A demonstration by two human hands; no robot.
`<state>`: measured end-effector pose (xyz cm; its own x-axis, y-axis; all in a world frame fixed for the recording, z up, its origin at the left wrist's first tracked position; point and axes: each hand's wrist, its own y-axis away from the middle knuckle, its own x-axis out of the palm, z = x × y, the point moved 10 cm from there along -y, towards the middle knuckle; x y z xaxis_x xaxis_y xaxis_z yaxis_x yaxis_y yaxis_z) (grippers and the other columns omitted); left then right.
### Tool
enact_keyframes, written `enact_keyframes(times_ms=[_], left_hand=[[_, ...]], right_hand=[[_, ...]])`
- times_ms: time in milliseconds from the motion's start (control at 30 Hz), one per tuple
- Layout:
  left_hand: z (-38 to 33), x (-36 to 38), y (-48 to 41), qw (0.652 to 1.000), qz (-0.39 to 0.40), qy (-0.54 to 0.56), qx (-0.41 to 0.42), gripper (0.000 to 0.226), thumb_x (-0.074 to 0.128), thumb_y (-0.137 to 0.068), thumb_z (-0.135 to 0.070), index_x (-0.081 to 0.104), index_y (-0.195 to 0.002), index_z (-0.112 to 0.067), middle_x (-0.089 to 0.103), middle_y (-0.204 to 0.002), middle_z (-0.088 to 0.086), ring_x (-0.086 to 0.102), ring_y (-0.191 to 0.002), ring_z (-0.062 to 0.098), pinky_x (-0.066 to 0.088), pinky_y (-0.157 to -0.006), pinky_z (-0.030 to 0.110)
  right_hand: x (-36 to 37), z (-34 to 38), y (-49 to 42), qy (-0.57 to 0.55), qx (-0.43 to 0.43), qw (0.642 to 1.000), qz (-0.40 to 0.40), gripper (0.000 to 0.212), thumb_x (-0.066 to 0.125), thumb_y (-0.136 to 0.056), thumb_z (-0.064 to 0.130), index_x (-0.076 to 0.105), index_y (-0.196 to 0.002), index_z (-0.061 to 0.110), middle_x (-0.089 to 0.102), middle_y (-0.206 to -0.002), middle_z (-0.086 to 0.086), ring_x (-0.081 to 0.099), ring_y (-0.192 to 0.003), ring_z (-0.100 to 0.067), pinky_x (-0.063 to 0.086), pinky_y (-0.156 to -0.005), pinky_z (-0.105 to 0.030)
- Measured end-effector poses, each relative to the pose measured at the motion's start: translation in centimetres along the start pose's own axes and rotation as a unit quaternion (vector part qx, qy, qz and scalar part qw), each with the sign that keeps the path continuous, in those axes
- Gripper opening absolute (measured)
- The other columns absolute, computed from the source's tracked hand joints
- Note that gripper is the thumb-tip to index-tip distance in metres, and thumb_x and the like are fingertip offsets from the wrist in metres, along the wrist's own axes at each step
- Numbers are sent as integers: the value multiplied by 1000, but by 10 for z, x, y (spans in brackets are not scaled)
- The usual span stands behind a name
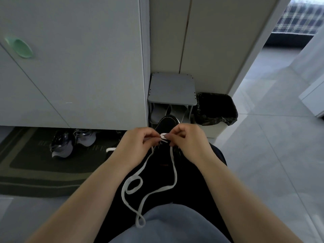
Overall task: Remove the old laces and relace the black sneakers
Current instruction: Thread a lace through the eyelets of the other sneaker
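A black sneaker (166, 122) rests on my lap, toe pointing away, mostly hidden behind my hands. A white flat lace (150, 163) runs from the shoe's eyelets down over my dark trousers in loose loops. My left hand (138, 142) pinches one strand of the lace near the eyelets. My right hand (187, 139) pinches the other strand just opposite. The fingertips of both hands almost meet over the shoe's tongue.
A small grey stool (172, 88) stands ahead against the white cupboard (87, 67), with a black-lined bin (216, 107) to its right. Grey sneakers (70, 142) sit on a dark mat (35, 169) at the left. Pale tiled floor (271, 155) spreads to the right.
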<state>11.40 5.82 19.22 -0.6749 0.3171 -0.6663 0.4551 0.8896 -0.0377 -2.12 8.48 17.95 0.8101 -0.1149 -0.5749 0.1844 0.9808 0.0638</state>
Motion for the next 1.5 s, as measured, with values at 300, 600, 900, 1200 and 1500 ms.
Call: enact_keyframes(times_ms=[300,600,900,1200,1500], left_hand=[[24,2,-4,990,-108,-90,-3,9,64,-85,-15,72,-89,-15,70,-81,-2,62,-77,12,46,-70,21],[22,4,-6,990,-114,-78,15,8,65,-84,-13,72,-88,-14,68,-82,-4,52,-69,0,34,-62,6],[22,4,-4,992,-118,-40,4,8,64,-85,-15,71,-88,-17,58,-77,-17,49,-64,-9,37,-62,1],[16,11,-2,979,-139,-135,61,7,66,-80,-5,66,-77,-11,61,-69,-1,46,-67,13,30,-63,20],[12,16,-5,972,-132,-172,96,14,52,-79,-6,60,-67,-7,57,-62,5,50,-58,21,39,-54,30]], right_hand=[[34,-22,-11,135,22,991,-9,23,57,-88,36,74,-88,20,60,-86,-8,51,-61,-14,30,-50,-19],[33,-24,-6,-17,33,999,-11,20,64,-85,18,73,-102,17,70,-93,6,60,-78,1,40,-62,-4],[31,-31,1,-71,59,995,-23,23,62,-89,21,69,-110,20,51,-100,12,51,-86,1,35,-60,-4],[33,-36,3,-87,67,993,-30,24,61,-89,22,68,-112,20,52,-108,6,49,-88,1,36,-67,-7],[31,-25,6,-73,42,996,-10,22,59,-90,15,69,-110,18,48,-79,21,50,-69,14,37,-58,1]])
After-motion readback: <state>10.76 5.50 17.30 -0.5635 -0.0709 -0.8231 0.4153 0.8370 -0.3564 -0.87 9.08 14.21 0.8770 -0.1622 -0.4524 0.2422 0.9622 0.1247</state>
